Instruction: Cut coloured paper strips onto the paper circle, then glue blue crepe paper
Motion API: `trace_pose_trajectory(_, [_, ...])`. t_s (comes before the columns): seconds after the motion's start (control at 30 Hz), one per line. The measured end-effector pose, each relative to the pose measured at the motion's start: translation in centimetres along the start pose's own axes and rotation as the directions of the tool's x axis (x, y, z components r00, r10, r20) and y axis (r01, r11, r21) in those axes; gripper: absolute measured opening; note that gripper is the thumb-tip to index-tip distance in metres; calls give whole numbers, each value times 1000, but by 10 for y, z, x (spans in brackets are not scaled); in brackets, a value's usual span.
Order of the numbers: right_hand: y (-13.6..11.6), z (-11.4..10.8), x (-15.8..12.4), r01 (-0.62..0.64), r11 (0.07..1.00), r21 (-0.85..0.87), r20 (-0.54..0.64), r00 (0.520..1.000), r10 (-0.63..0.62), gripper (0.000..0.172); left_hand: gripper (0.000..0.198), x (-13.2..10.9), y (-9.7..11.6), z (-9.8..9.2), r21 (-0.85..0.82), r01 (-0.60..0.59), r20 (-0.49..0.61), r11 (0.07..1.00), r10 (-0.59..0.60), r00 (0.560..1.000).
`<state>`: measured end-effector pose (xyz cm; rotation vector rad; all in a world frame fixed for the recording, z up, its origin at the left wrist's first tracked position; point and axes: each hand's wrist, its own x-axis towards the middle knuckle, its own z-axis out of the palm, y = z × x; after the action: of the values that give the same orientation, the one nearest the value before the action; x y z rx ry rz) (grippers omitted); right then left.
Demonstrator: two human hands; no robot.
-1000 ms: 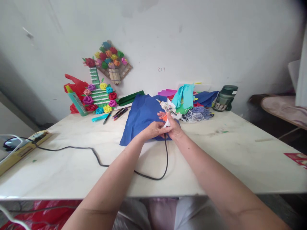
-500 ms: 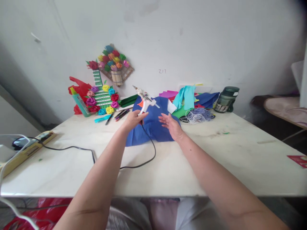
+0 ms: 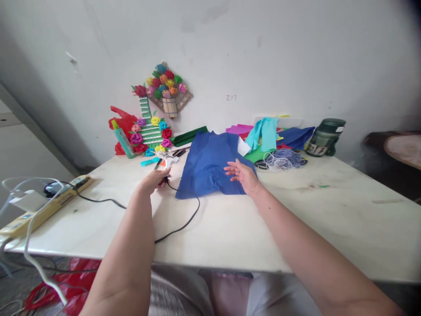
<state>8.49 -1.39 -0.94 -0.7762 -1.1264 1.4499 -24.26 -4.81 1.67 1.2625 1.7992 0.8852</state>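
My left hand (image 3: 154,179) is closed round the handle of a white glue gun (image 3: 170,161), low over the table beside the pens, its nozzle pointing left toward the paper flowers. A black cord (image 3: 194,216) trails from the handle. My right hand (image 3: 241,175) holds nothing, its fingers apart, above the right part of a blue sheet (image 3: 210,158). The sheet lies creased on the white table (image 3: 223,228).
Paper-flower guitar (image 3: 151,131), green glue bottle (image 3: 124,139) and red bag stand at back left. Coloured papers, tangled string (image 3: 283,159) and a dark green bottle (image 3: 324,138) sit at back right. A power strip (image 3: 49,206) lies at the left edge.
My left hand has carried the glue gun left and down, off the blue sheet toward the pens. My right hand stays open over the sheet. The view has shifted slightly left.
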Motion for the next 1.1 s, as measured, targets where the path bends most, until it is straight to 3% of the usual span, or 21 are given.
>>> trace_pose_trajectory(0.47, [-2, 3, -5, -34, 995, -91, 23, 999, 36, 34, 45, 3, 1, -6, 5, 254, -4, 967, -254, 967])
trace_pose_trajectory(0.77, [0, 4, -5, -58, 992, -114, 37, 997, 62, 33, 45, -12, -7, -19, -106, 300, -91, 948, -309, 947])
trace_pose_trajectory(0.93, [4, 4, -6, -75, 990, -123, 34, 996, 80, 31, 43, -23, -15, -25, -173, 332, -63, 927, -347, 936])
trace_pose_trajectory(1.1, [6, 6, -7, -87, 988, -128, 45, 995, 94, 29, 44, -14, -13, -21, -147, 341, -59, 929, -352, 934])
